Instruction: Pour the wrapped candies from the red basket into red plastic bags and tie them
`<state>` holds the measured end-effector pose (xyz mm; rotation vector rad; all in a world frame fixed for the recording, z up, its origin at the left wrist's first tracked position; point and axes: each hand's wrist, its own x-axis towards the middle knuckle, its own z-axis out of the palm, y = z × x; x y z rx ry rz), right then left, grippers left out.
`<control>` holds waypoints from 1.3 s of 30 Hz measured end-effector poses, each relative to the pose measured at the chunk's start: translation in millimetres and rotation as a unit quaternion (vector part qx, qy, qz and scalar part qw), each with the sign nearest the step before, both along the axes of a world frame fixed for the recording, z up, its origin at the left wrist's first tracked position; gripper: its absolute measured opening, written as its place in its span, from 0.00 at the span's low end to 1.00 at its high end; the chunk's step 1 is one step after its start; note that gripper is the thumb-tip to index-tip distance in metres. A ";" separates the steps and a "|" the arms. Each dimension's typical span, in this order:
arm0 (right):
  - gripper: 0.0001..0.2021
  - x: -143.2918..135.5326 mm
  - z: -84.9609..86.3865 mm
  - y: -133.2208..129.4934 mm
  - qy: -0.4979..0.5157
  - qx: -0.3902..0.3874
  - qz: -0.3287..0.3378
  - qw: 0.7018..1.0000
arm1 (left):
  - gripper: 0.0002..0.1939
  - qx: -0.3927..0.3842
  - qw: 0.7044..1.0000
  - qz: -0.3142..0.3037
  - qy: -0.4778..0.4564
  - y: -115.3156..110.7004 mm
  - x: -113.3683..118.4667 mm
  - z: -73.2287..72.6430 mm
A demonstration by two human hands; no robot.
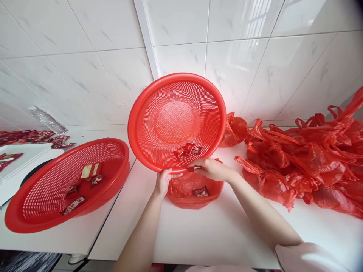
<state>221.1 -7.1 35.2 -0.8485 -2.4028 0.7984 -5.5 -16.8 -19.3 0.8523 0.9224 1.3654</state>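
Observation:
A red mesh basket (177,109) is tilted toward me, with several small red and dark packets (187,150) at its lower side. My left hand (165,181) grips its bottom rim. At the rim's right part, my right hand (208,169) has its fingers closed on a small dark packet (197,167). Below the basket, a red plastic bag (184,190) lies open on the white table, and a dark packet (201,192) rests inside it.
On the left stands a second red basket (110,192) holding several packets. Filled red bags (295,162) are piled on the right. Another red bag (234,130) sits behind. A clear plastic bottle (48,120) and white trays (25,162) are far left.

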 end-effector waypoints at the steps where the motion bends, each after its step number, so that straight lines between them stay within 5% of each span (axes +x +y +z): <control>1: 0.16 -0.7 0.3 -0.2 0.006 -0.002 0.003 1.000 | 0.19 0.001 1.000 -0.001 -0.002 0.4 -0.5 -0.2; 5: 0.16 -2.9 -3.0 2.1 0.022 0.065 -0.069 0.995 | 0.19 0.001 1.000 0.003 -0.002 0.4 -1.1 0.7; 8: 0.21 -4.4 -12.2 5.9 -0.044 0.155 -0.152 0.975 | 0.16 -0.013 1.000 -0.027 0.006 -3.1 2.6 2.6; 11: 0.30 -6.2 -22.5 8.0 -0.124 0.159 -0.198 0.959 | 0.15 -0.038 0.997 -0.060 -0.001 -8.7 10.2 2.8; 21: 0.24 2.1 -19.7 12.6 -0.059 0.090 -0.027 0.994 | 0.15 -0.063 0.997 -0.023 -0.024 -8.0 14.5 -2.0; 39: 0.21 14.4 -12.2 16.3 0.039 0.086 -0.028 0.995 | 0.14 -0.037 0.999 0.011 -0.014 -5.2 8.7 1.9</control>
